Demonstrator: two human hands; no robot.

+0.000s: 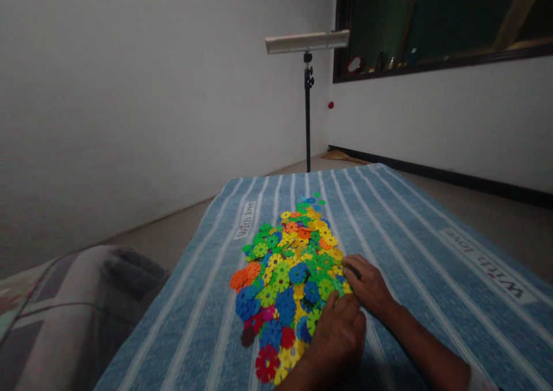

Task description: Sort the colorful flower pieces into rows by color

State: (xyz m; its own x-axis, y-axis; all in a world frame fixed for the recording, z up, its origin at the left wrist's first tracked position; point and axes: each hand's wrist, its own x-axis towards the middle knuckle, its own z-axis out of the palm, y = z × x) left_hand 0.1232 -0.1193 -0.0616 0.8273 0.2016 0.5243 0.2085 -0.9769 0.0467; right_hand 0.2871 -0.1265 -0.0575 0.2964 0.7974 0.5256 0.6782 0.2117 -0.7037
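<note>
A heap of notched, flower-shaped plastic discs (283, 267) in blue, green, yellow, orange and red lies spread along the striped cloth. At its right edge my right hand (369, 284) is closed, fingertips pinched at a yellow flower-shaped disc (347, 287). My left hand (339, 336) is nearer to me, fingers curled together and close to the right fingertips. Its own fingers hide what it grips. A red disc (267, 363) and an orange one (248, 274) lie on the heap's left side.
The blue-and-white striped cloth (185, 322) covers the surface under the discs. A black stand (308, 126) carrying a long light panel (306, 42) rises beyond the far edge. Folded fabric (95, 304) sits low at the left. A broom (341, 156) lies by the wall.
</note>
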